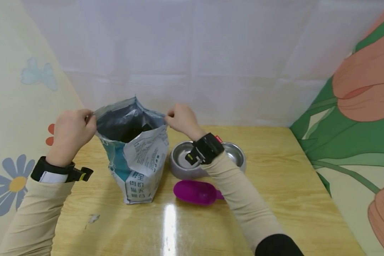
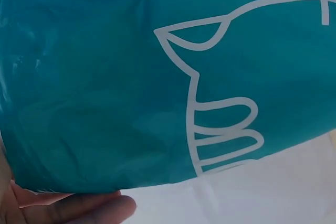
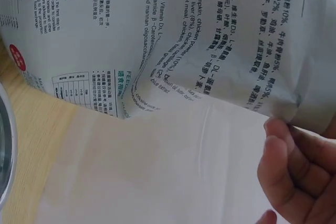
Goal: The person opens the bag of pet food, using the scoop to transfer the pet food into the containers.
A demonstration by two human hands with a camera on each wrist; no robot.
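A teal and white pet food bag [image 1: 144,156] stands upright on the table, its mouth spread wide to show a silvery lining and dark contents low inside. My left hand [image 1: 73,131] pinches the left end of the bag's rim. At the opposite end, my right hand [image 1: 182,119] grips the rim between thumb and fingers. In the left wrist view the teal side of the bag [image 2: 105,87] fills most of the picture, with fingers [image 2: 94,208] at its edge. Printed text covers the white side [image 3: 231,40] in the right wrist view, where curled fingers [image 3: 294,166] hold the edge.
A double metal bowl [image 1: 185,172] sits right of the bag, partly hidden behind my right wrist. In front of it lies a magenta scoop [image 1: 195,192], its handle running under my right forearm. The wooden table [image 1: 275,177] meets a white sheet [image 1: 243,71] at the back.
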